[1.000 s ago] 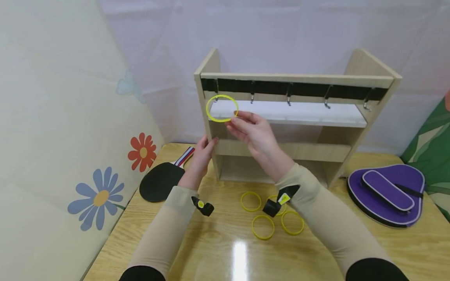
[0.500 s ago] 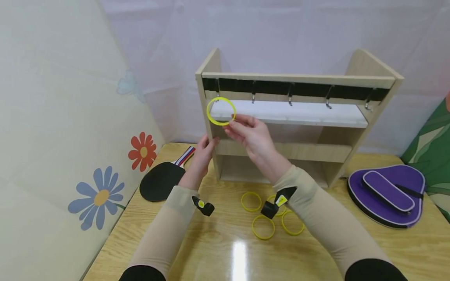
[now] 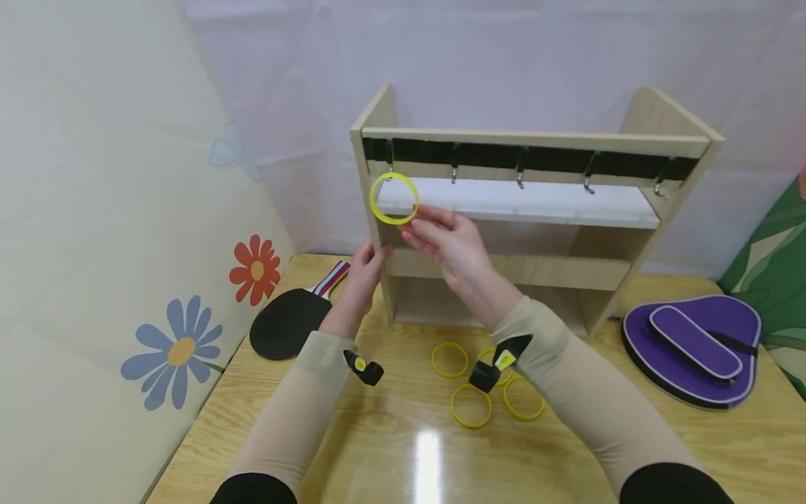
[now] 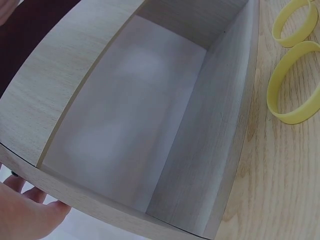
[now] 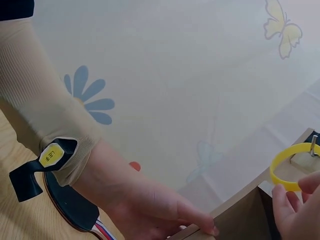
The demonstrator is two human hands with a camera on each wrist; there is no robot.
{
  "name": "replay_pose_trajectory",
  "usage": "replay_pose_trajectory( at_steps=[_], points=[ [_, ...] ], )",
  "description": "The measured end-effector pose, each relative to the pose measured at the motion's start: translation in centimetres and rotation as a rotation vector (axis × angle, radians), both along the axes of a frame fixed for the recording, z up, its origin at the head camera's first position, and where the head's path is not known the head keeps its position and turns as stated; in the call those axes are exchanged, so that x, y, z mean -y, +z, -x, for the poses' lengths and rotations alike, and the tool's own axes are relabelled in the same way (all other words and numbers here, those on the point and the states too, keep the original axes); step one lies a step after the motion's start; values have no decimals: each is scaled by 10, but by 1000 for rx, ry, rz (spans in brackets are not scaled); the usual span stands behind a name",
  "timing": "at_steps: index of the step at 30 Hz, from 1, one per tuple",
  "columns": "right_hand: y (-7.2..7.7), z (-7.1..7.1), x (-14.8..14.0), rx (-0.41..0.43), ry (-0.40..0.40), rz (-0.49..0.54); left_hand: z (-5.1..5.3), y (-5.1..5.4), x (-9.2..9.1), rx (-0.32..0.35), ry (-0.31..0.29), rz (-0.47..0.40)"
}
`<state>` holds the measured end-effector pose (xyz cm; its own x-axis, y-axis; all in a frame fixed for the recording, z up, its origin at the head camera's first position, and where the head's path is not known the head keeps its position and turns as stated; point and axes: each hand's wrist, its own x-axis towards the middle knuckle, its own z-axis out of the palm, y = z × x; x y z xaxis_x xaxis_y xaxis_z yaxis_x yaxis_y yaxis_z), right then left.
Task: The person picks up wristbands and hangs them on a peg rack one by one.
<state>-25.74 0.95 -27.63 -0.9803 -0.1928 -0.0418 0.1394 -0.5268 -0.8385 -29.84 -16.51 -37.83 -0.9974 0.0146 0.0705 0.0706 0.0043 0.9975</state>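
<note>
Right hand (image 3: 461, 252) pinches a thin yellow ring (image 3: 389, 220) at its four o'clock, the leftmost silver metal hook (image 3: 390, 166) at twelve.

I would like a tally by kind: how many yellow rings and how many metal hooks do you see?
Yellow rings: 5 (1 in the right hand, 4 on the table)
Metal hooks on the shelf unit: 5
Total: 10

At the frame's edge, the right hand (image 5: 299, 214) is pinching a thin, flat-banded yellow ring (image 5: 281, 183), which is overlapping a small silver metal hook (image 5: 313, 146) (whether it is hanging there, this angle isn't showing). The left hand (image 5: 150, 207), below a beige fabric sleeve (image 5: 52, 100), is gripping a pale wooden shelf unit (image 5: 245, 215). A black round-bladed paddle (image 5: 72, 205) is lying nearby.
</note>
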Motion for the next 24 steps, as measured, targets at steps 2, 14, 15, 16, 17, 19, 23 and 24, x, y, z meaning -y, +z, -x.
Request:
replay_pose_trajectory(
  at_steps=[2, 14, 15, 16, 17, 19, 23, 24],
  points=[
    [0, 0, 0, -4, 10, -4, 0, 0, 0, 0, 0, 3],
    [-4, -3, -4, -26, 56, -63, 1, 0, 1, -8, -6, 3],
    [-5, -3, -5, -27, 60, -70, 1, 0, 1, -7, -9, 7],
    [-6, -4, -6, -29, 64, -82, 0, 0, 1, -8, -11, 7],
    [-7, -4, -8, -32, 67, -90, 0, 0, 1, -9, -13, 6],
    [-10, -4, -11, -41, 71, -120, 0, 0, 1, -10, -15, 4],
    [-18, -7, -22, -74, 70, -187, 0, -1, 1, -11, -18, 3],
    [-20, -8, -25, -83, 70, -204, 0, -1, 1, -11, -20, 6]
  ],
)
